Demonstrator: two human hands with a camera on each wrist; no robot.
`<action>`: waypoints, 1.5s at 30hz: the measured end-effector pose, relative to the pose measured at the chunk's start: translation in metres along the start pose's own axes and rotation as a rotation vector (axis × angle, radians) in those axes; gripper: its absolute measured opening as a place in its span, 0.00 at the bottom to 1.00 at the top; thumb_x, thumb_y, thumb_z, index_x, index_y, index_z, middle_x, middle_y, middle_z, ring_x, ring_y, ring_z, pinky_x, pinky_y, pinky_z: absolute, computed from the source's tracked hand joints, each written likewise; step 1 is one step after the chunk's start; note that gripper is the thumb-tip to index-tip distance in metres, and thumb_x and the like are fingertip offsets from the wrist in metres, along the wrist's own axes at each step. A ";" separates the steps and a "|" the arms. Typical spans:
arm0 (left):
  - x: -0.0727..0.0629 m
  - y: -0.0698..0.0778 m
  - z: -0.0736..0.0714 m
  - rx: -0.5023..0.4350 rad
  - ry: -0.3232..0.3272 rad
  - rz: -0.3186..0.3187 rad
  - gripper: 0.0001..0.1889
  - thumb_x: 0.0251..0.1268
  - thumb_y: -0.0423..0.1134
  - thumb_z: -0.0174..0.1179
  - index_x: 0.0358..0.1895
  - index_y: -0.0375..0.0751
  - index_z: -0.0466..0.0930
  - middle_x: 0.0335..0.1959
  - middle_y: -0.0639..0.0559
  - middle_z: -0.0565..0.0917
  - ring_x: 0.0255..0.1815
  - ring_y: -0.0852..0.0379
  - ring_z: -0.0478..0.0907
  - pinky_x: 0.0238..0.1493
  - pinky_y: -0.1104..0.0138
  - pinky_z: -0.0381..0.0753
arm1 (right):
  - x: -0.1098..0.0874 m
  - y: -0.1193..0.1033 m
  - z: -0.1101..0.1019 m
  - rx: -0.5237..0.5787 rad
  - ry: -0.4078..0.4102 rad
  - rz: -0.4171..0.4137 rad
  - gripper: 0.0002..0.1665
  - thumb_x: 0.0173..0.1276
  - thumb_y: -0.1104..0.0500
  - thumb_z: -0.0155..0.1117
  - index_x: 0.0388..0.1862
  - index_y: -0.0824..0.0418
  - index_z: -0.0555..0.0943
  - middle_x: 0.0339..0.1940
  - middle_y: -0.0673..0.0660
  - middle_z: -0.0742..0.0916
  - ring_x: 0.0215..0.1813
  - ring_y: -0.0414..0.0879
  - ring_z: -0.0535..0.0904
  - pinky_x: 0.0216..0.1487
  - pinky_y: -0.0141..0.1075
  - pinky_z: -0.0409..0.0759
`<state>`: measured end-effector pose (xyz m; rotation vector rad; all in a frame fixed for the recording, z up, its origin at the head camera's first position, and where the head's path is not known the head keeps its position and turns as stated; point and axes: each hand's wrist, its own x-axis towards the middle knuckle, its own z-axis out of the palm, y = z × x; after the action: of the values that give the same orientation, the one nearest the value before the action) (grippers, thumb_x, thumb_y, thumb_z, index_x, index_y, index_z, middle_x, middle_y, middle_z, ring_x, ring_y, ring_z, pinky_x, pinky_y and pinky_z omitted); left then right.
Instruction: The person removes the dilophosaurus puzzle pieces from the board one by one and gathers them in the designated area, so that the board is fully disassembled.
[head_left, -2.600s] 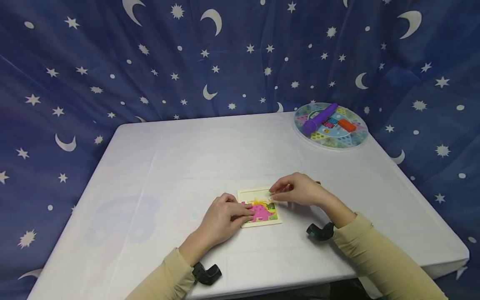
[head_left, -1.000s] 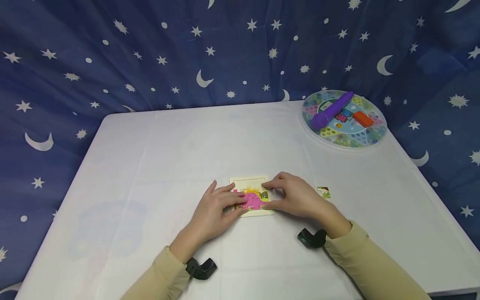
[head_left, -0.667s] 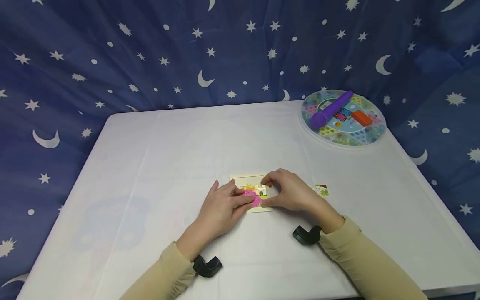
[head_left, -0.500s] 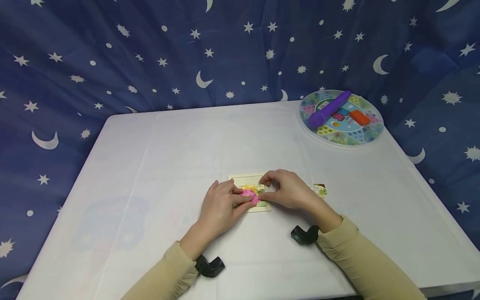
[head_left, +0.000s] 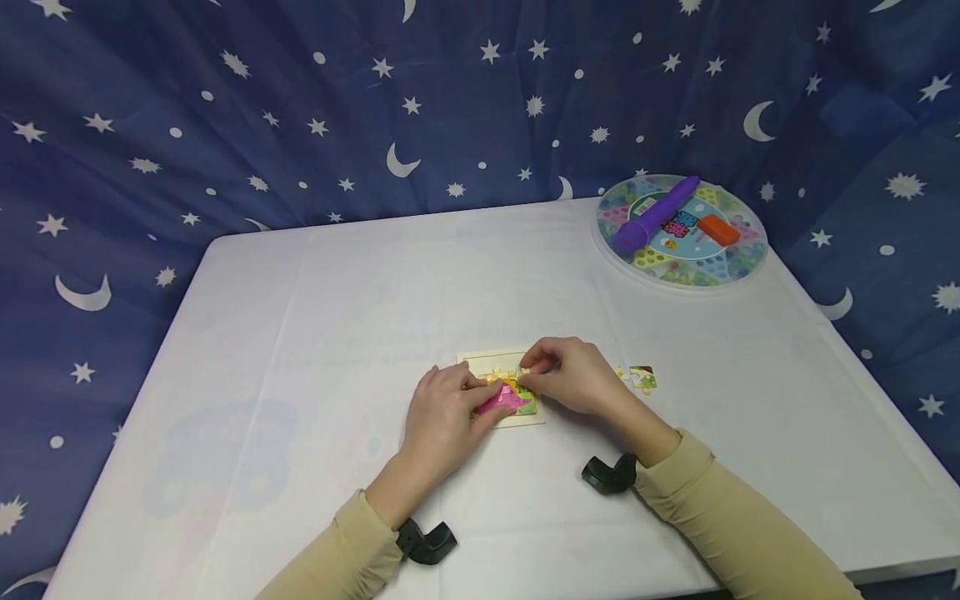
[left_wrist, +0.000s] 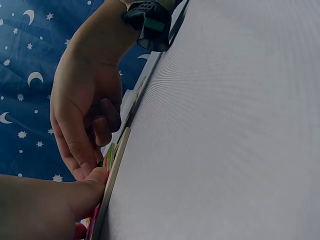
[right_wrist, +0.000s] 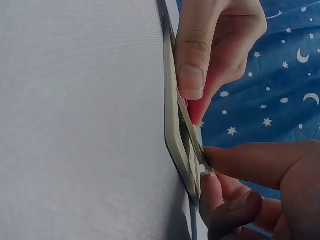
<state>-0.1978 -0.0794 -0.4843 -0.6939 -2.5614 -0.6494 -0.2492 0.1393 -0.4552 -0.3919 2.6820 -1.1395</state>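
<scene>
The small dinosaur jigsaw sits in its pale puzzle tray (head_left: 486,364), lying flat on the white tablecloth (head_left: 360,308) near its middle. Compared with half a second ago, the left hand (head_left: 444,408) has parted its thumb and index finger wider over the pink dinosaur (head_left: 504,400). Its thumb presses on the picture, with the index finger stretched toward the other hand. The right hand (head_left: 573,373), whose finger and thumb straddled the tray's right side a second ago, now pinches at that edge. The right wrist view shows a tilted piece (right_wrist: 191,125) between those fingertips, its near end raised above the tray. So that part of the picture seems not to be seated yet, with one hand steadying while the other works the edge.

Just beyond the right hand lies a loose jigsaw piece (head_left: 642,377); only a sliver of it showed in the earliest view. A yellow scrap beside it is mostly covered by the hand. Farther off, a purple microphone-shaped toy (head_left: 657,215) and an orange block (head_left: 718,230) rest on a round game box (head_left: 723,268).

Fingers cover the dinosaur's left part, and I cannot tell whether the raised part is one piece or several joined. Both wrist views see the tray almost edge-on, hiding its picture.
</scene>
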 end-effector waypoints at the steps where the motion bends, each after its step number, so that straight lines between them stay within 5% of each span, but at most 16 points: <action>1: 0.000 0.000 0.000 0.000 -0.003 -0.002 0.18 0.56 0.52 0.78 0.48 0.50 0.93 0.34 0.56 0.82 0.48 0.50 0.81 0.62 0.37 0.72 | 0.000 0.000 0.000 0.013 -0.001 0.014 0.08 0.62 0.53 0.77 0.39 0.51 0.87 0.29 0.43 0.87 0.36 0.42 0.81 0.42 0.40 0.75; 15: -0.001 -0.001 -0.003 0.022 -0.036 -0.021 0.19 0.57 0.55 0.76 0.48 0.51 0.93 0.36 0.57 0.82 0.51 0.49 0.80 0.64 0.39 0.70 | 0.003 -0.001 0.003 0.216 -0.019 0.114 0.09 0.63 0.57 0.77 0.40 0.58 0.90 0.27 0.50 0.87 0.26 0.44 0.83 0.30 0.36 0.82; 24: -0.001 0.000 -0.003 0.008 -0.043 -0.037 0.19 0.57 0.55 0.76 0.48 0.51 0.92 0.35 0.57 0.81 0.48 0.51 0.80 0.64 0.39 0.71 | 0.001 -0.005 0.005 0.135 0.010 0.102 0.08 0.62 0.55 0.77 0.39 0.55 0.90 0.23 0.48 0.87 0.24 0.45 0.83 0.31 0.38 0.77; 37: 0.004 0.003 0.005 0.051 0.105 -0.033 0.22 0.42 0.62 0.82 0.38 0.54 0.95 0.27 0.58 0.80 0.31 0.57 0.78 0.51 0.50 0.78 | -0.002 -0.005 0.007 0.119 0.046 0.077 0.09 0.61 0.55 0.78 0.38 0.56 0.90 0.24 0.47 0.87 0.27 0.44 0.81 0.33 0.38 0.77; 45: 0.003 0.002 0.003 0.059 0.119 -0.023 0.23 0.41 0.63 0.81 0.37 0.54 0.95 0.27 0.58 0.80 0.31 0.56 0.79 0.53 0.47 0.78 | 0.000 -0.008 0.004 0.219 0.023 0.136 0.10 0.62 0.56 0.77 0.41 0.59 0.90 0.26 0.50 0.89 0.28 0.43 0.85 0.32 0.35 0.81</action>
<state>-0.2001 -0.0744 -0.4846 -0.5896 -2.4716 -0.6009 -0.2464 0.1312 -0.4525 -0.1587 2.5221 -1.3842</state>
